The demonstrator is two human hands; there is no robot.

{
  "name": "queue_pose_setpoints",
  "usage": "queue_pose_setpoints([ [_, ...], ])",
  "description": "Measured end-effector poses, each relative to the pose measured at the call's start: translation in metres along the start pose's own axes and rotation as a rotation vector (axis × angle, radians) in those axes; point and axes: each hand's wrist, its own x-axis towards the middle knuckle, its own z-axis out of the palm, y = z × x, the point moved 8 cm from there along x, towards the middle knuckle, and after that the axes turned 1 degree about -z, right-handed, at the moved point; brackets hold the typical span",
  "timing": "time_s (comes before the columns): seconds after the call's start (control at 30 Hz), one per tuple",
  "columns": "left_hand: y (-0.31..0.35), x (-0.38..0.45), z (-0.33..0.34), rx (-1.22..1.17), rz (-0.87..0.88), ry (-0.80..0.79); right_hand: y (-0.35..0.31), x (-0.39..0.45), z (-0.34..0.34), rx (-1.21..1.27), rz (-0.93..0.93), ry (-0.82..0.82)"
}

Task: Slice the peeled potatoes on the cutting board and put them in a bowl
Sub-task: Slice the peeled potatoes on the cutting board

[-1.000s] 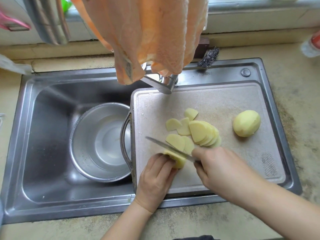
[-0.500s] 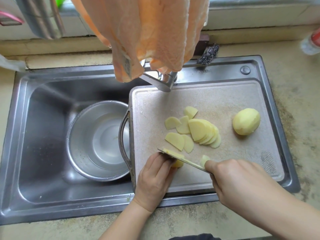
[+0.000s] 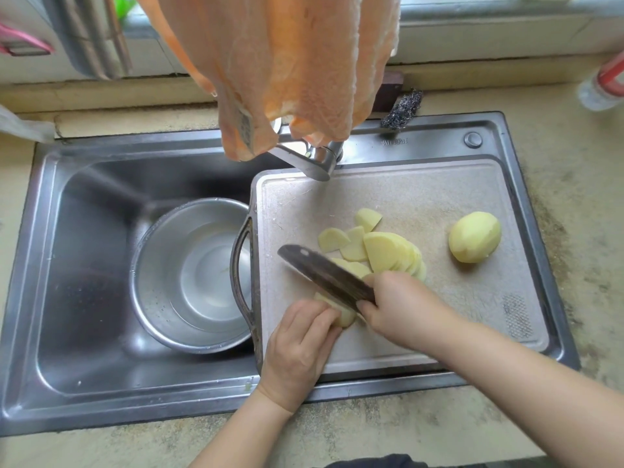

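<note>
Since half a second ago you have tipped the knife [image 3: 324, 275] so its broad dark side faces up. Your right hand [image 3: 401, 309] grips its handle; your left hand [image 3: 300, 349] curls over one potato piece [image 3: 344, 315] near the cutting board's [image 3: 422, 201] front edge. One whole peeled potato [image 3: 474, 237] sits apart; the overlapping slices [image 3: 388, 248] defy an exact count. One steel bowl [image 3: 189, 275] in the sink [image 3: 84, 265] holds water.
</note>
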Motion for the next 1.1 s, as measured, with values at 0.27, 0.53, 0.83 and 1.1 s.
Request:
queue_pose_setpoints([
  [0.27, -0.004, -0.003, 0.004, 0.007, 0.003, 0.026, -0.002, -0.066, -0.008, -0.26, -0.056, 0.043],
  [0.53, -0.004, -0.002, 0.003, -0.006, 0.004, 0.015, 0.005, -0.079, 0.0, -0.32, 0.0, -0.031],
  [0.83, -0.006, -0.004, 0.004, -0.024, -0.005, -0.009, -0.002, -0.046, 0.008, -0.303, -0.031, 0.001],
  [1.1, 0.0, -0.001, 0.0, -0.034, 0.02, 0.008, 0.023, 0.002, 0.003, 0.275, 0.21, -0.123],
])
